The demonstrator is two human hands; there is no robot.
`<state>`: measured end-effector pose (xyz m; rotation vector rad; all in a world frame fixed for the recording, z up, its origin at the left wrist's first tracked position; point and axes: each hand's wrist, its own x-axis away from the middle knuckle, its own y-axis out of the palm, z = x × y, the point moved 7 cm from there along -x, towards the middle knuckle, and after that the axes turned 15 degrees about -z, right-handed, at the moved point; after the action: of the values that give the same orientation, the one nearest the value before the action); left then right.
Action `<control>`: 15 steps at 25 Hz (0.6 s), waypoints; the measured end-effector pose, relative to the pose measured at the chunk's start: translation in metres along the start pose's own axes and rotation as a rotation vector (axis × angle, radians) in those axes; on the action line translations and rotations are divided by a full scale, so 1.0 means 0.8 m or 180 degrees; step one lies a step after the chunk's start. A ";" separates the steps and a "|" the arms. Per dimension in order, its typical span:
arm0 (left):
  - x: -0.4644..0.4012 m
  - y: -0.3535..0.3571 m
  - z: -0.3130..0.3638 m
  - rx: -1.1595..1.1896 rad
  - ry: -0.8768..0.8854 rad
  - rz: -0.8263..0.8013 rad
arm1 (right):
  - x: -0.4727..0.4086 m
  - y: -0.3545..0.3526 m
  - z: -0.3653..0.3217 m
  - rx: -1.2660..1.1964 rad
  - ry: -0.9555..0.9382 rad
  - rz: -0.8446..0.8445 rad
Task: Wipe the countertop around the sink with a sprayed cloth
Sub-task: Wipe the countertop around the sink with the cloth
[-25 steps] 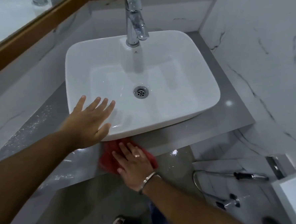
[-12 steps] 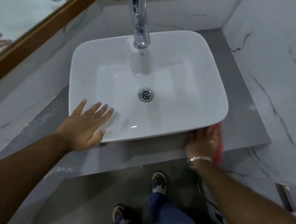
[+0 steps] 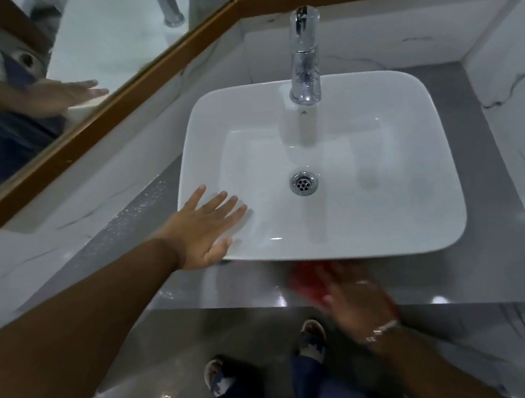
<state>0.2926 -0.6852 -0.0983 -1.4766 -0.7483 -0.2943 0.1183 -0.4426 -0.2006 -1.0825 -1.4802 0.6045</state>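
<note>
We see white marble-veined walls (image 3: 502, 70) at upper right and along the left, a wood-framed mirror (image 3: 98, 49) filling the upper left of the frame, and a glossy grey floor (image 3: 178, 357) catching light spots at bottom centre.

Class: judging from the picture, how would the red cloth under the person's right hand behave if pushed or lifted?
The red cloth probably flops when lifted, since it lies flattened under the right hand. It likely slides easily: the grey countertop looks glossy.
</note>
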 end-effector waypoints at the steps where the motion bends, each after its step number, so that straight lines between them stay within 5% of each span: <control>1: 0.000 0.000 0.000 0.0028 0.0010 0.0031 | 0.017 -0.001 0.054 -0.0065 0.0323 -0.0010; 4: 0.003 0.000 -0.003 0.0101 0.0041 0.0219 | 0.041 0.008 0.118 -0.0318 0.0972 -0.0137; 7: 0.010 -0.002 -0.002 0.0111 -0.0153 0.0670 | 0.024 0.025 0.046 -0.0609 0.1410 0.0037; 12: 0.111 0.073 -0.046 0.0523 -0.0699 0.1395 | -0.039 0.038 -0.162 0.0049 0.0206 -0.0081; 15: 0.262 0.185 -0.123 0.0514 -0.1805 0.1643 | -0.100 0.034 -0.281 0.0336 -0.0364 -0.0355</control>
<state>0.5660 -0.7091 -0.0786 -1.5516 -0.7769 0.5870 0.3348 -0.5455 -0.2125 -0.8901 -1.5780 0.6672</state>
